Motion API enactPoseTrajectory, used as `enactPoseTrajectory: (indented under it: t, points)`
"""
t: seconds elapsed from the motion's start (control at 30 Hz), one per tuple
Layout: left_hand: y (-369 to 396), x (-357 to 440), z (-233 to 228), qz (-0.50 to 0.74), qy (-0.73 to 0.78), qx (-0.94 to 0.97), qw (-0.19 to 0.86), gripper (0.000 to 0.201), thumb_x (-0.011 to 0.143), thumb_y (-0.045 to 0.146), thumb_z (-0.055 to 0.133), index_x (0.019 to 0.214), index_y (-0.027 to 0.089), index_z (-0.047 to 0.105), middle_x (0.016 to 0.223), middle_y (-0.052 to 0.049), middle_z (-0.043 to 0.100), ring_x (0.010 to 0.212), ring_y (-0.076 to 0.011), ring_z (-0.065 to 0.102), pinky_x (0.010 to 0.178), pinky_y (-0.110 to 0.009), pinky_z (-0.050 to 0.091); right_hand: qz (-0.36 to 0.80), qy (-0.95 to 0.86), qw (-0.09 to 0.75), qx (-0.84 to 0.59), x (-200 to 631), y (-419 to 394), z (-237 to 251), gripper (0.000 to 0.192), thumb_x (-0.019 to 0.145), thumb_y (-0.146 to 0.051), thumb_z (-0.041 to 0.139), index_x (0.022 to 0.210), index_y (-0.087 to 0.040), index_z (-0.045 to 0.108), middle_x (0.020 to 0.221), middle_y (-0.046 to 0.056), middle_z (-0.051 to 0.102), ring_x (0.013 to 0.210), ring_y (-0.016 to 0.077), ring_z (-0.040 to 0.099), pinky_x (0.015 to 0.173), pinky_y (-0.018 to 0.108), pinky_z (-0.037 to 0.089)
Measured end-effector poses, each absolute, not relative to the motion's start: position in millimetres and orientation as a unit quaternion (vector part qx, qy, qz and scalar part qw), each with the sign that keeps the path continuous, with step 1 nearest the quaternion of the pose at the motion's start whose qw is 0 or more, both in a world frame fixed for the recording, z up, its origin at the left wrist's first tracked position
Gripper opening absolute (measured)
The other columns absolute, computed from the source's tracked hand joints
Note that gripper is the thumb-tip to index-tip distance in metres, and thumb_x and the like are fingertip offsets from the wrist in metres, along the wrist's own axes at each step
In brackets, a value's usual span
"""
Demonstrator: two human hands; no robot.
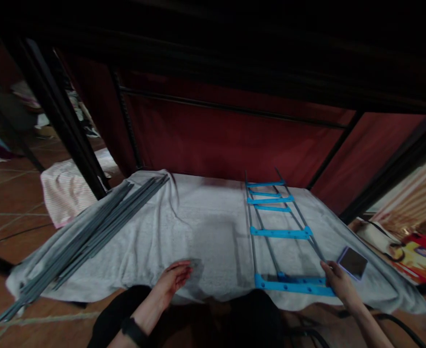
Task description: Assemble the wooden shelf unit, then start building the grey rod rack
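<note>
A frame of thin grey rods joined by several blue plastic crosspieces (281, 233) stands on a white cloth on the right side. My right hand (338, 280) is closed on its near right corner, where a grey rod meets the front blue crosspiece (292, 286). Over the cloth's front edge hovers my left hand (176, 279), palm turned inward, fingers apart and nothing in them. A bundle of loose grey rods (100, 227) lies slantwise at the left, its near ends jutting past the cloth.
The white cloth (213, 208) covers a low surface before a dark red panel (213, 140). A phone (353, 263) lies right of my right hand. Black posts (58, 111) rise at the sides, with a dark bar overhead. A striped cloth (69, 191) hangs at the left.
</note>
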State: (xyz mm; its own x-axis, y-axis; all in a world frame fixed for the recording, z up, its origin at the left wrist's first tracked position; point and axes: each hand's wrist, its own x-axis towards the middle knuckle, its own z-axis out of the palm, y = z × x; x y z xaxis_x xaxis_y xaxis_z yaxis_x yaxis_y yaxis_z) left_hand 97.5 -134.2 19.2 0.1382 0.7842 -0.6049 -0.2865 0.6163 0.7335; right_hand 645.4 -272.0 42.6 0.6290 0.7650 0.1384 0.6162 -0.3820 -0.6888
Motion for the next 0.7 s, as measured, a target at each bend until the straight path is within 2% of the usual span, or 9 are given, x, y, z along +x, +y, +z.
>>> enactPoseTrajectory:
  t: [0.1,0.2,0.33,0.57,0.7]
  points:
    - [-126.7,91.8,17.9,0.383,0.537,0.210,0.722,0.028,0.069,0.013,0.071,0.096,0.013,0.067,0.081,-0.007,0.075,0.065,-0.0126,0.066,0.063,-0.022,0.048,0.136,-0.417,0.361,-0.823,622.6,-252.8,58.3,0.036,0.078,-0.062,0.048,0.085,-0.028,0.056,0.051,0.006,0.056,0.051,0.0279,0.059,0.057,0.044,0.045]
    - [-115.6,87.6,20.5,0.400,0.530,0.203,0.719,0.020,0.074,0.009,0.066,0.094,0.013,0.066,0.078,-0.006,0.074,0.061,-0.0114,0.064,0.059,-0.021,0.047,0.147,-0.427,0.359,-0.817,587.3,-223.7,62.3,0.039,0.076,-0.063,0.046,0.084,-0.026,0.053,0.049,0.001,0.053,0.051,0.0249,0.058,0.058,0.039,0.044]
    - [-97.4,80.4,30.0,0.423,0.519,0.206,0.713,0.015,0.077,0.006,0.063,0.090,0.013,0.067,0.077,-0.007,0.073,0.060,-0.0113,0.065,0.058,-0.020,0.047,0.199,-0.429,0.371,-0.799,539.5,-188.4,44.7,0.046,0.075,-0.066,0.043,0.087,-0.022,0.053,0.048,-0.004,0.049,0.049,0.0202,0.055,0.055,0.033,0.042]
    - [-62.2,54.1,34.9,0.463,0.512,0.221,0.689,0.015,0.078,0.004,0.062,0.088,0.013,0.068,0.077,-0.007,0.074,0.062,-0.0124,0.066,0.058,-0.020,0.049,0.256,-0.417,0.383,-0.784,495.6,-167.5,1.5,0.049,0.073,-0.069,0.043,0.085,-0.022,0.051,0.053,-0.005,0.050,0.050,0.0177,0.054,0.055,0.032,0.044]
    - [-36.7,43.7,33.6,0.482,0.526,0.227,0.663,0.015,0.076,0.005,0.063,0.088,0.013,0.068,0.076,-0.007,0.073,0.062,-0.0124,0.066,0.059,-0.021,0.049,0.232,-0.416,0.357,-0.803,485.4,-169.4,-13.6,0.049,0.075,-0.070,0.040,0.082,-0.023,0.052,0.053,-0.002,0.053,0.052,0.0205,0.058,0.060,0.034,0.047]
